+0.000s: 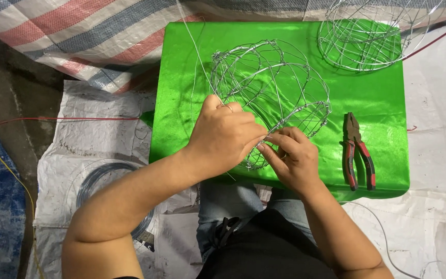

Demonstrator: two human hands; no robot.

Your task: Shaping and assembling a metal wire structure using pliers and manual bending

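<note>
— Grey concrete floor [6,88] at the far left, then pale woven sacking [94,129] with a coil of thin wire [112,199] lying on it, and a striped tarpaulin [78,36] above. What's on the green?

— That glossy green cloth [197,67] carries a rounded wire cage [272,93], bright and springy-looking, tipped on its side. The left hand [223,137] is curled over its near rim with fingers closed around the wire; the right hand [292,157] pinches a strand at the same spot, fingertips nearly touching the left's.

— Any risk?

— I'd judge the loose strand [194,51] trailing up past the left hand could spring back or prick a finger, since it is stiff and its end is free. The cage could also roll on slick fabric.

— And further right?

— Red-handled pliers [358,152] lie flat, untouched. A second wire cage [367,33] sits at the cloth's top right corner.
</note>
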